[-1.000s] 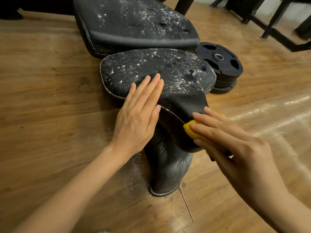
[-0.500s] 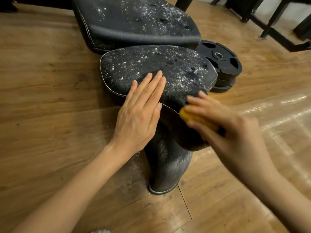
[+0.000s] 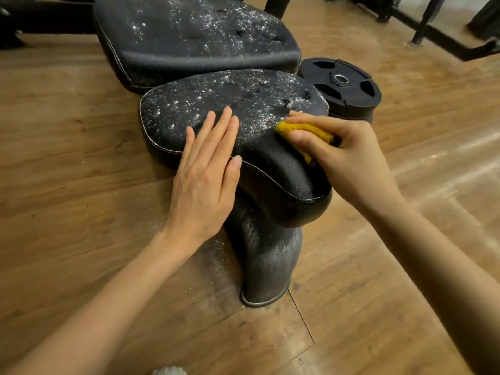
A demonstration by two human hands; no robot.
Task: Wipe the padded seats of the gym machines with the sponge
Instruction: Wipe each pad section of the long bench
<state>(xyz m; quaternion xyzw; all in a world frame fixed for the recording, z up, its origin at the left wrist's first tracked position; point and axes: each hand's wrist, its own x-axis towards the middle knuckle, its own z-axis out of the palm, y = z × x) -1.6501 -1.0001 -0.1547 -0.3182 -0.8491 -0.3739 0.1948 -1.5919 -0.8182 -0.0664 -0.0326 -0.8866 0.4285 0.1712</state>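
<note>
Here, sponge (image 3: 303, 131) near seat (image 3: 243, 104) right edge

There is one wide-angle view, from the person's head, tilted forward and steeply down. It sits close above the padded seat (image 3: 238, 123), both forearms reaching in from the bottom edge, the wooden floor (image 3: 67, 163) spread all around.

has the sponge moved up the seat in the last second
Yes. The sponge in the right hand has gone from the seat's near front edge up onto its top, toward the weight plates.
</note>
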